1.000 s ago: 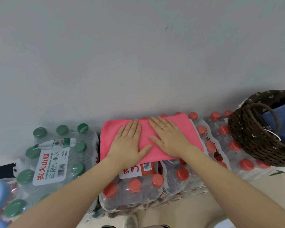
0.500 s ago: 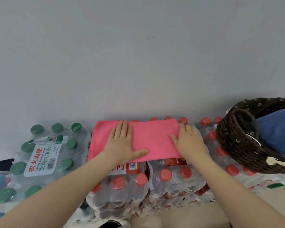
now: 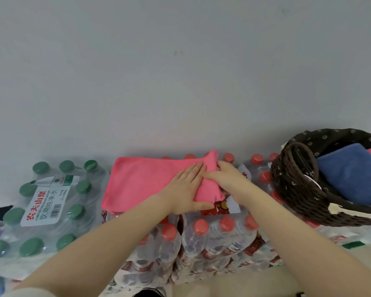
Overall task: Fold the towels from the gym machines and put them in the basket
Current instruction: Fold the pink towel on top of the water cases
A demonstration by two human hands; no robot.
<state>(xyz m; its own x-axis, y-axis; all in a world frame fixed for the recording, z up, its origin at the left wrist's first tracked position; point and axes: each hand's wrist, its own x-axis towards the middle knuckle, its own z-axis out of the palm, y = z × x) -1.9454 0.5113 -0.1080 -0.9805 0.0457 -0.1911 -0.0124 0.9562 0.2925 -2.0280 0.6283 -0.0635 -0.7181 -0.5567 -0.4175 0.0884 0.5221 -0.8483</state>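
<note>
Red-cap bottle packs (image 3: 201,239) lower centre. Left hand (image 3: 185,190) flat, fingers straight, pressing pink towel (image 3: 146,183) at centre frame. Right hand (image 3: 228,179) grips towel's lifted right edge. Green-cap pack (image 3: 47,202) left. Basket (image 3: 304,189) right, holds blue towel (image 3: 353,176).

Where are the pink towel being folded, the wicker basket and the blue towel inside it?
pink towel (image 3: 141,183), head view, flat left part.
wicker basket (image 3: 296,189), head view, woven front wall.
blue towel (image 3: 351,174), head view, top face.
</note>
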